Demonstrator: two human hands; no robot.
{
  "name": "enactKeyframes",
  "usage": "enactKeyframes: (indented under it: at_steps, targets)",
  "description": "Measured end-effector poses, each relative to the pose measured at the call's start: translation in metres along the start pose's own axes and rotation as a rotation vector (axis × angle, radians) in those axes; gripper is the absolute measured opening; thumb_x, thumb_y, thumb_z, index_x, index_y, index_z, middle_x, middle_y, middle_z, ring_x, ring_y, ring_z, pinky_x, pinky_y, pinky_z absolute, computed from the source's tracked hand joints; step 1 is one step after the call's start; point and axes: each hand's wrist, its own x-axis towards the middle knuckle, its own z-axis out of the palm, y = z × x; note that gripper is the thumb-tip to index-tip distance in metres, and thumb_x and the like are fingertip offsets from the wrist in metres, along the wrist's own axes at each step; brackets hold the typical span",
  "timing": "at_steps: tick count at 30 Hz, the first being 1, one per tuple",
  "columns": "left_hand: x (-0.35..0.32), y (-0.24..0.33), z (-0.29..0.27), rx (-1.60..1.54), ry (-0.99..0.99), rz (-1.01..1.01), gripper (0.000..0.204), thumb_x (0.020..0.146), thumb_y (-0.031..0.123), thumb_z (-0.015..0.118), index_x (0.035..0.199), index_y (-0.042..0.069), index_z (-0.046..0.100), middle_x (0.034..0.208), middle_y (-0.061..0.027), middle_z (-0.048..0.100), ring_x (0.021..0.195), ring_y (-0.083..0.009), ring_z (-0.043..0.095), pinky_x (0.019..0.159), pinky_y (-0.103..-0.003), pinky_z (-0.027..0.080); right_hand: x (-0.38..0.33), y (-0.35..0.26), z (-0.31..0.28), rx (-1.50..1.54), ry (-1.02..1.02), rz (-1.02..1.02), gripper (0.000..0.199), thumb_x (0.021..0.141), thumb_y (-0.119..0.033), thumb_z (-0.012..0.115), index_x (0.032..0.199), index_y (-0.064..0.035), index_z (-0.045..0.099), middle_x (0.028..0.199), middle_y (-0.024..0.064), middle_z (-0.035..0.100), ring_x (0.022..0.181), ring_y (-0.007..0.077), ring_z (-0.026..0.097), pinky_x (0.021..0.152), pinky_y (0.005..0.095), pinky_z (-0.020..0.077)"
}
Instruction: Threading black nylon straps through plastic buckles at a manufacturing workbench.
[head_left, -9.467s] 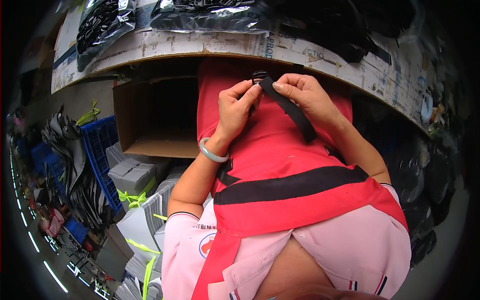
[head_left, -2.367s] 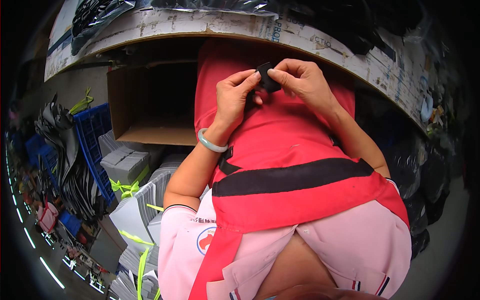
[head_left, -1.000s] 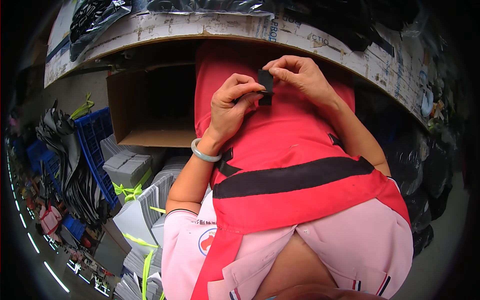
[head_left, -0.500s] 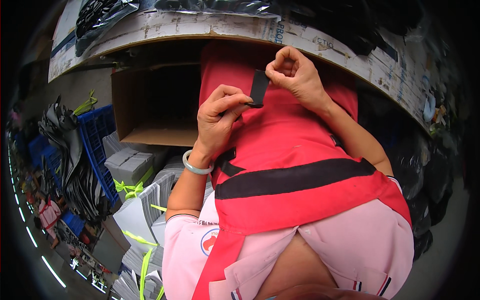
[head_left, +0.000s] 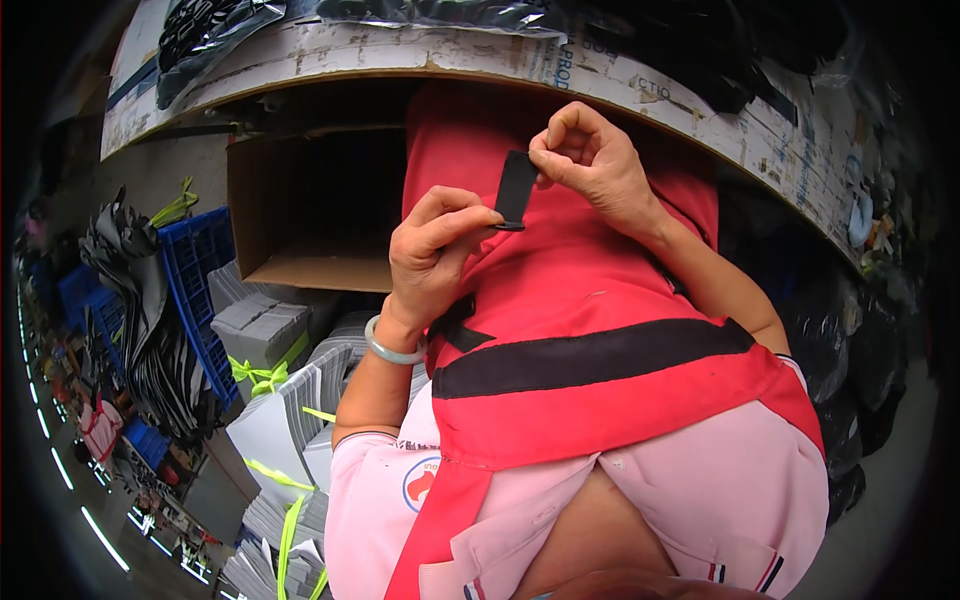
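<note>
A short black strap (head_left: 515, 187) with a thin dark bar or buckle at its lower end is stretched between my hands, above the red apron (head_left: 590, 270) on my lap. My left hand (head_left: 435, 240) pinches the lower end by the dark bar, thumb against fingers. At the strap's upper end, my right hand (head_left: 592, 165) is closed in a pinch, its other fingers curled. The strap hangs nearly upright with its flat face showing. A pale bangle (head_left: 393, 343) circles my left wrist.
A worktop with a worn paper cover (head_left: 400, 48) carries black plastic-wrapped bundles (head_left: 670, 50). Below it stands an open cardboard box (head_left: 320, 270). To the left are a blue crate (head_left: 197, 300) and grey sheets (head_left: 285, 425) tied with yellow-green bands.
My left hand has shifted slightly down and left with the strap's lower end. The strap has turned a little and now hangs more upright. My right hand has barely moved.
</note>
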Motion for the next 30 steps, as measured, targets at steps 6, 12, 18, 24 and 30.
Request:
enactKeyframes:
  at_steps: [6, 12, 18, 24, 30]
  targets:
    - [-0.033, -0.017, -0.077, 0.231, 0.443, -0.273, 0.030, 0.091, -0.004, 0.060, 0.120, 0.003, 0.064, 0.117, -0.0076, 0.061, 0.075, -0.0094, 0.063, 0.057, -0.019, 0.049, 0.004, 0.006, -0.009, -0.121, -0.054, 0.100, 0.017, 0.093, -0.012, 0.063, 0.106, -0.0023, 0.056, 0.091, 0.0026, 0.061, 0.080, 0.0100, 0.061, 0.073, 0.0247, 0.0531]
    - [-0.018, -0.012, -0.048, -0.239, 0.373, -0.359, 0.051, 0.094, -0.002, 0.056, 0.143, 0.005, 0.041, 0.125, -0.0119, 0.058, 0.066, -0.0103, 0.061, 0.049, -0.019, 0.045, 0.002, 0.012, 0.007, -0.285, -0.267, 0.155, 0.022, 0.094, -0.014, 0.061, 0.112, -0.0013, 0.061, 0.091, 0.0014, 0.061, 0.081, 0.0065, 0.055, 0.074, 0.0239, 0.0481]
    - [0.033, -0.018, 0.041, -0.599, 0.038, -0.372, 0.063, 0.095, 0.040, 0.060, 0.144, 0.005, 0.039, 0.126, -0.0102, 0.056, 0.068, -0.0106, 0.062, 0.049, -0.019, 0.047, -0.006, 0.003, 0.011, -0.288, -0.287, 0.061, 0.016, 0.097, -0.013, 0.060, 0.102, 0.0019, 0.065, 0.088, 0.0052, 0.068, 0.069, 0.0099, 0.063, 0.062, 0.0253, 0.0499]
    - [0.044, -0.028, 0.028, -0.685, -0.030, -0.500, 0.066, 0.097, 0.051, 0.048, 0.137, -0.001, 0.044, 0.116, -0.0134, 0.062, 0.061, -0.0126, 0.060, 0.047, -0.020, 0.046, -0.004, 0.007, -0.012, -0.109, -0.122, 0.242, 0.021, 0.094, -0.022, 0.065, 0.093, -0.0015, 0.067, 0.069, 0.0002, 0.061, 0.060, 0.0057, 0.056, 0.054, 0.0220, 0.0464]
    - [0.051, -0.037, 0.053, -0.417, 0.003, -0.421, 0.062, 0.098, 0.050, 0.047, 0.136, 0.002, 0.048, 0.114, -0.0110, 0.062, 0.064, -0.0096, 0.060, 0.047, -0.020, 0.046, -0.002, 0.005, -0.008, -0.103, -0.264, 0.269, 0.010, 0.094, -0.012, 0.064, 0.091, -0.0024, 0.065, 0.076, 0.0015, 0.065, 0.067, 0.0072, 0.061, 0.056, 0.0198, 0.0438]
